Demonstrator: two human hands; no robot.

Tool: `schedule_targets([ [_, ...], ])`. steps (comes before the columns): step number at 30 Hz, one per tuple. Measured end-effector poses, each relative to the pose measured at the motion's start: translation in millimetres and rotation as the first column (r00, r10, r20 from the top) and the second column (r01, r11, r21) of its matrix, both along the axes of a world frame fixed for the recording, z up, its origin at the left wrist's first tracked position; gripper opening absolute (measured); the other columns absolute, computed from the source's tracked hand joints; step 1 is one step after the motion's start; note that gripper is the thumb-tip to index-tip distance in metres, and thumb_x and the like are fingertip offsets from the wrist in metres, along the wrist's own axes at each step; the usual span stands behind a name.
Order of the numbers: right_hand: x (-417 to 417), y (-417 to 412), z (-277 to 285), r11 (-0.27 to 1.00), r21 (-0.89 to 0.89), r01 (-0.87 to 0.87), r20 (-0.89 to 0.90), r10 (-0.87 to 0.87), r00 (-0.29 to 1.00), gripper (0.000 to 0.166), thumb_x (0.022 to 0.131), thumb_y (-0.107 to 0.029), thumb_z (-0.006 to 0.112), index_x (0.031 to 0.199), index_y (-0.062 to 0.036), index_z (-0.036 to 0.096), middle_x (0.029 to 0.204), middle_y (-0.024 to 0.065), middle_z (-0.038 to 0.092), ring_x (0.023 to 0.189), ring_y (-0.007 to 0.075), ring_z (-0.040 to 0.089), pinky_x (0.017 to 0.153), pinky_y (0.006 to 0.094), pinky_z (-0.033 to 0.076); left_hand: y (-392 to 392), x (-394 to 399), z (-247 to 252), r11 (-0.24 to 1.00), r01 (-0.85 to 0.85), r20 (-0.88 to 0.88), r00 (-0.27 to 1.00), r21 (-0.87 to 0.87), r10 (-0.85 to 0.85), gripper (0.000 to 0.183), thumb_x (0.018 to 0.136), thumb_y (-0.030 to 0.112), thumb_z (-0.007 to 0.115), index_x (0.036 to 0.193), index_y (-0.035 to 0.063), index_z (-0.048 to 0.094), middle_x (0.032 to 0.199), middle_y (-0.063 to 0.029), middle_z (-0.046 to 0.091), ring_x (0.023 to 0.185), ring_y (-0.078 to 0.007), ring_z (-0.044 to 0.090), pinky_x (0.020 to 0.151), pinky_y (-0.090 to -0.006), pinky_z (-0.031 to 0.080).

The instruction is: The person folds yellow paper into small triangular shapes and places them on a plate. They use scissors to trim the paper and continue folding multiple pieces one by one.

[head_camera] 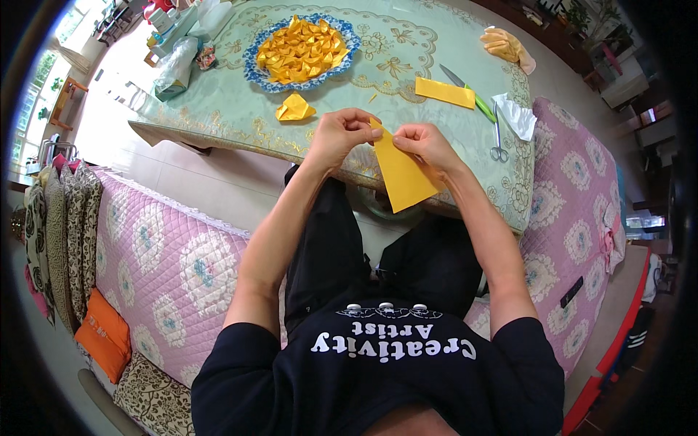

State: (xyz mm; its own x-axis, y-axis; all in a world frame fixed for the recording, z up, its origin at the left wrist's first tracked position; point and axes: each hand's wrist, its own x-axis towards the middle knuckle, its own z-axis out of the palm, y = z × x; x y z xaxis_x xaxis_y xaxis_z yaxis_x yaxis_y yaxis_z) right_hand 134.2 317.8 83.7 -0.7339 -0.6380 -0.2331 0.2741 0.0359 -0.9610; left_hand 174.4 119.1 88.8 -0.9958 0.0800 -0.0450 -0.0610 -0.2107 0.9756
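Note:
Between my two hands hangs a sheet of yellow paper (406,182), tilted and reaching below the table's front edge. My left hand (344,133) pinches its upper left corner between thumb and fingers. With thumb and forefinger my right hand (425,146) grips the upper right edge. A folded gold paper piece (295,108) sits on the table, left of my left hand. Behind it stands a blue-and-white plate (253,74) heaped with folded gold paper pieces (302,50). A flat yellow paper strip (444,92) lies beyond my right hand.
On the tablecloth (218,117), a green-handled knife (480,103), scissors (498,144) and a crumpled white tissue (515,116) lie at the right. Yellow gloves (507,48) rest at the far right corner. A plastic bag (177,60) stands far left. Quilted sofa covers (169,261) flank me.

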Motion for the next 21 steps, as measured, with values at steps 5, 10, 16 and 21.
schedule_targets([
  [5,6.5,4.6,-17.4,0.980,-0.198,0.019,0.180,0.017,0.984,0.015,0.088,-0.018,0.060,0.085,-0.0037,0.060,0.073,-0.0006,0.058,0.063,0.0043,0.053,0.057,0.0188,0.042,8.8,6.4,5.7,0.998,-0.022,-0.005,1.000,-0.051,0.022,0.023,0.074,0.006,0.073,0.092,-0.0048,0.063,0.079,-0.0060,0.065,0.070,-0.0095,0.059,0.066,-0.0216,0.047],
  [10,15.0,1.8,-9.6,0.982,-0.190,0.020,0.174,0.013,0.985,0.014,0.089,-0.019,0.059,0.084,-0.0060,0.058,0.073,-0.0036,0.055,0.062,0.0029,0.047,0.057,0.0170,0.038,15.6,11.8,12.5,0.988,-0.033,-0.009,0.999,-0.153,0.032,0.021,0.076,0.006,0.072,0.091,-0.0051,0.063,0.079,-0.0062,0.065,0.072,-0.0104,0.060,0.068,-0.0225,0.048],
  [16,11.0,7.4,-16.4,0.998,-0.059,0.008,-0.100,-0.014,0.995,0.016,0.089,-0.016,0.058,0.089,-0.0009,0.062,0.079,-0.0014,0.060,0.072,0.0049,0.053,0.067,0.0209,0.043,12.4,4.7,3.1,0.986,-0.058,-0.016,0.998,-0.157,0.056,0.015,0.077,0.005,0.069,0.089,-0.0038,0.064,0.077,-0.0047,0.064,0.069,-0.0084,0.058,0.065,-0.0214,0.047],
  [21,21.4,-1.6,-1.6,0.990,0.002,0.140,-0.229,-0.136,0.964,0.015,0.087,-0.016,0.058,0.086,-0.0008,0.062,0.075,-0.0022,0.059,0.071,0.0051,0.050,0.066,0.0211,0.042,12.9,2.6,-7.6,0.993,-0.077,0.019,0.997,-0.092,0.079,0.011,0.078,0.006,0.069,0.085,-0.0018,0.065,0.073,-0.0025,0.063,0.064,-0.0063,0.055,0.061,-0.0201,0.043],
])
